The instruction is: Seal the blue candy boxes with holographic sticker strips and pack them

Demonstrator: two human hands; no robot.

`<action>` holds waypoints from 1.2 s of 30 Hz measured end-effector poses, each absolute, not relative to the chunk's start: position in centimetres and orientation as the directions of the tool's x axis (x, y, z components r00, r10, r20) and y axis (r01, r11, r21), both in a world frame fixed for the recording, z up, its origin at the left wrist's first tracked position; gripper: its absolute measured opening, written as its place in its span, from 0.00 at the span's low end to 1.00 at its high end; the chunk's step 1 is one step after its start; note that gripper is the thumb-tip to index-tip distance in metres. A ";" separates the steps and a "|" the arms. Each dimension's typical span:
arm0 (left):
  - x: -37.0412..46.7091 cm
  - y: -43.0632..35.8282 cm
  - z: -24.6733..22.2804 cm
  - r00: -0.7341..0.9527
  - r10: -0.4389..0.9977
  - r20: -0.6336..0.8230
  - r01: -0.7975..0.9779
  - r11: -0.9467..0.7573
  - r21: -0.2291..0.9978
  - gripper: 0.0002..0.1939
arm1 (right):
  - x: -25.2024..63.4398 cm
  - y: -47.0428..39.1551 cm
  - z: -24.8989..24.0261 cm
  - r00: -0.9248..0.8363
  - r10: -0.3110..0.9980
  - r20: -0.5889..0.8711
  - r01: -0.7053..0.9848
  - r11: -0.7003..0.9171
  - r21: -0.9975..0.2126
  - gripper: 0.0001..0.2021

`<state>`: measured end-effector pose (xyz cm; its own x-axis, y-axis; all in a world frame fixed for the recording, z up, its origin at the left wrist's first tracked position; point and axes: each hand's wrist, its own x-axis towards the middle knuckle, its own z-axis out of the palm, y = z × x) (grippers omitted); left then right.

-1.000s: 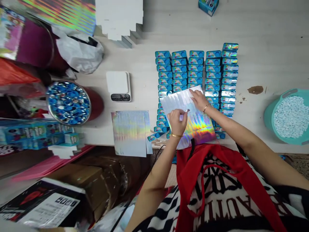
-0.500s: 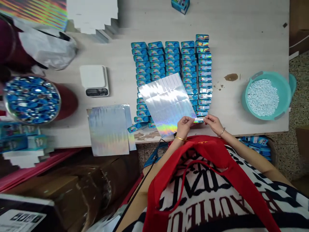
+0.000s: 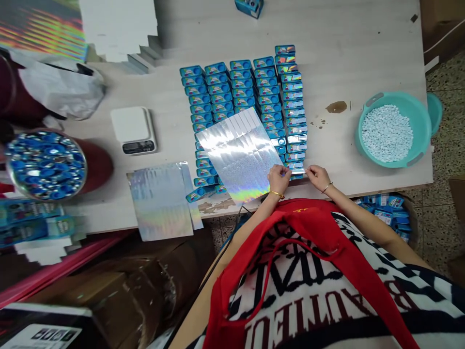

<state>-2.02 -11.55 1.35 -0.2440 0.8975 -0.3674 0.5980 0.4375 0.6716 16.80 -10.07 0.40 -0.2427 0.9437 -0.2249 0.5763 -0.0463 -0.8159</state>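
Note:
A small shiny holographic sticker (image 3: 298, 171) stretches between my two hands, over the near end of the rightmost row of blue boxes (image 3: 295, 121). My left hand (image 3: 279, 180) pinches the sticker's left end, with fingers closed. At its right end, the fingertips of my right hand (image 3: 318, 178) are pinched together. A silvery sticker sheet (image 3: 240, 155) lies slantwise across the middle rows, one corner against my left hand; whether that hand also grips the sheet I cannot tell. Shiny strips show on tops in the rightmost row.
Left of the rows are a white digital scale (image 3: 132, 128), more silvery sheets (image 3: 162, 203) overhanging the table edge, and a container of blue-and-silver pieces (image 3: 45, 165). A turquoise basin (image 3: 417, 131) holding small white pieces stands right. One blue box (image 3: 250, 7) sits at the back.
The camera view has shifted, moving the table's contents leftward in the picture. Both hands still hold the sticker at the near end of the rightmost row; my right hand's fingers look more curled.

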 end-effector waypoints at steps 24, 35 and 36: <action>-1.7 -12.8 2.4 -0.136 0.921 -0.364 0.825 0.309 0.474 0.05 | 17.0 -11.7 -2.0 -0.257 0.928 -0.270 0.650 -0.041 -0.759 0.16; -2.1 -12.1 2.5 -0.243 0.890 -0.386 0.818 0.401 0.412 0.16 | 16.9 -13.5 -2.5 -0.254 0.851 -0.460 0.502 -0.291 -0.814 0.23; -2.1 -12.1 2.5 -0.241 0.892 -0.382 0.826 0.395 0.402 0.16 | 16.7 -13.8 -2.4 -0.322 0.815 -0.482 0.473 -0.302 -0.828 0.24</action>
<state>-2.12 -12.10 2.53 -0.2410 0.8923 -0.3817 0.8261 0.3950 0.4019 16.72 -13.80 -2.42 -0.3216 0.8153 -0.4815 0.4729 -0.3023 -0.8276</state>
